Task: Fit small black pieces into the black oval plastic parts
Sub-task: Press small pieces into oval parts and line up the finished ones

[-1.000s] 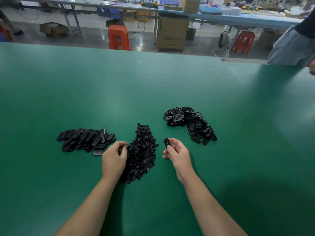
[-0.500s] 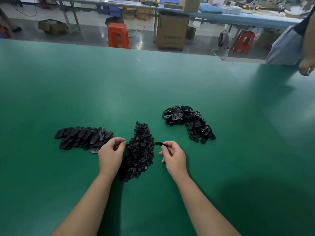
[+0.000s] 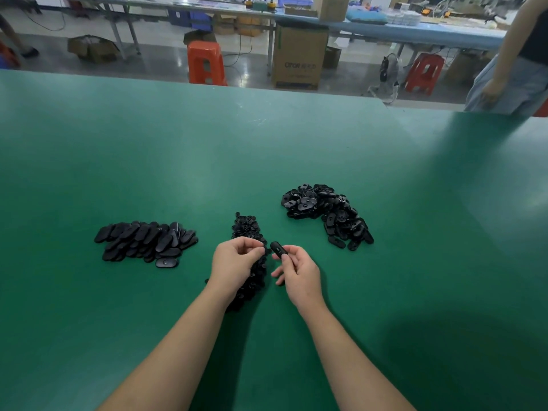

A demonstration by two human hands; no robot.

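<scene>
From the head camera, the right hand (image 3: 299, 277) pinched one black oval part (image 3: 277, 249) between thumb and forefinger, raised just above the green table (image 3: 267, 161). The left hand (image 3: 235, 264) hung over the middle heap of small black pieces (image 3: 247, 229), its fingers curled toward the thumb; whether they held a piece could not be told. A pile of oval parts (image 3: 326, 215) lay to the right, and a tidier pile of ovals (image 3: 145, 243) lay well to the left. Beyond the table stood an orange stool (image 3: 205, 63).
</scene>
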